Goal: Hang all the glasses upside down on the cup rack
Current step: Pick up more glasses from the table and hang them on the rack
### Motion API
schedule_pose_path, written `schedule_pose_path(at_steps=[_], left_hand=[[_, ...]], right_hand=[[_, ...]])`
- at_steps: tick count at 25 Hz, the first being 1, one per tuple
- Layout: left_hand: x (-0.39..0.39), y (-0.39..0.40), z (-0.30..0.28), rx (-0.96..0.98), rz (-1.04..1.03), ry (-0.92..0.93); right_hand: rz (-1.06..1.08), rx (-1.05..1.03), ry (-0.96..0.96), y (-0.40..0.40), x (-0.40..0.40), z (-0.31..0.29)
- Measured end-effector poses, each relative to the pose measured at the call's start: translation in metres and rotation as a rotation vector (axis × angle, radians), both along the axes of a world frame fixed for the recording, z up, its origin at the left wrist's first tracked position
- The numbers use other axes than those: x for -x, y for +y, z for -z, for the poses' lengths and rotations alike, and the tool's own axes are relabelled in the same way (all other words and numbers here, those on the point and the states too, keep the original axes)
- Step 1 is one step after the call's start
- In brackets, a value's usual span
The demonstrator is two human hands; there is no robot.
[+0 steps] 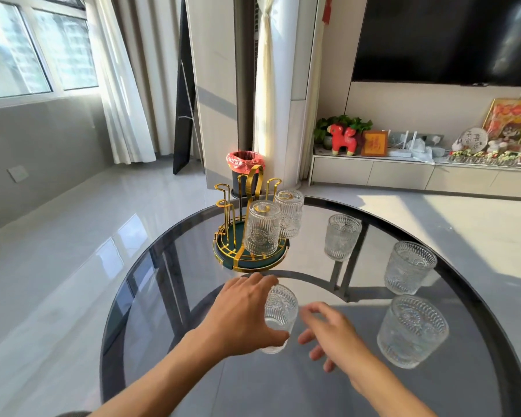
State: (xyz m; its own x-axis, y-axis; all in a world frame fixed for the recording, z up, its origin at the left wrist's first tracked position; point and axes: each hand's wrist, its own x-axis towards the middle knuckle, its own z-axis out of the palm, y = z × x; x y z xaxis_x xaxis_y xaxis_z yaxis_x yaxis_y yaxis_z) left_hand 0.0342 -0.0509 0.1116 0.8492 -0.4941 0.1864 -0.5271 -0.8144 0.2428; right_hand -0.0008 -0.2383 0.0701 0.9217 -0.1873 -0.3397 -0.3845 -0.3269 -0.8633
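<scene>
Your left hand [241, 314] wraps a ribbed glass [278, 314] near the table's [169, 296] front edge, thumb and fingers around its side. Your right hand [328, 335] hovers just beside it, fingers spread, not touching. The gold rack [247, 218] stands toward the far edge, with two glasses hung upside down on its right-side pegs: one in front [262, 227], one behind [289, 213]. Three upright glasses stand along the right edge: far [342, 237], middle [409, 267], near [412, 331].
</scene>
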Motion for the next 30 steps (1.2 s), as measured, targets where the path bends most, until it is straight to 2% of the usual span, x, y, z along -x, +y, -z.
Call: schedule_pose_path(at_steps=[2, 4, 6, 10, 12, 15, 16, 17, 19, 21, 23, 26, 30], left_hand=[[0.006, -0.002, -0.007, 0.042, 0.057, -0.123], [0.009, -0.001, -0.016, 0.155, 0.143, -0.245], [0.008, 0.003, -0.025, 0.214, 0.225, -0.334], [0.004, 0.004, -0.037, 0.185, 0.312, -0.398], [0.0, 0.005, -0.036, 0.242, 0.311, -0.328], [-0.02, 0.01, -0.044, 0.499, 0.221, -0.056], [-0.033, 0.012, -0.051, 0.578, 0.153, -0.024], [-0.05, 0.014, -0.059, 0.617, 0.084, -0.05], [-0.091, 0.017, -0.078, 0.553, -0.001, -0.167], [-0.136, 0.017, -0.094, 0.362, -0.015, -0.169], [-0.174, 0.017, -0.097, 0.187, 0.023, -0.117], [-0.21, 0.018, -0.093, 0.126, 0.154, -0.119], [-0.231, 0.024, -0.088, 0.271, 0.27, -0.046]], right_hand=[[-0.007, -0.327, 0.143, 0.004, 0.003, -0.016], [-0.003, -0.561, 0.187, 0.004, 0.0, -0.031], [-0.026, -0.703, 0.175, 0.005, -0.005, -0.044], [0.049, -0.866, 0.092, 0.01, -0.016, -0.06], [0.109, -0.902, 0.052, 0.01, -0.025, -0.063], [0.212, -0.911, -0.074, 0.001, -0.048, -0.076], [0.244, -0.902, -0.136, -0.004, -0.06, -0.086], [0.271, -0.878, -0.215, -0.011, -0.073, -0.098], [0.287, -0.696, -0.419, -0.025, -0.103, -0.126], [0.264, -0.365, -0.627, -0.034, -0.137, -0.154], [0.222, -0.086, -0.75, -0.033, -0.173, -0.173], [0.191, 0.144, -0.797, -0.025, -0.226, -0.176], [0.13, 0.341, -0.757, -0.009, -0.278, -0.161]])
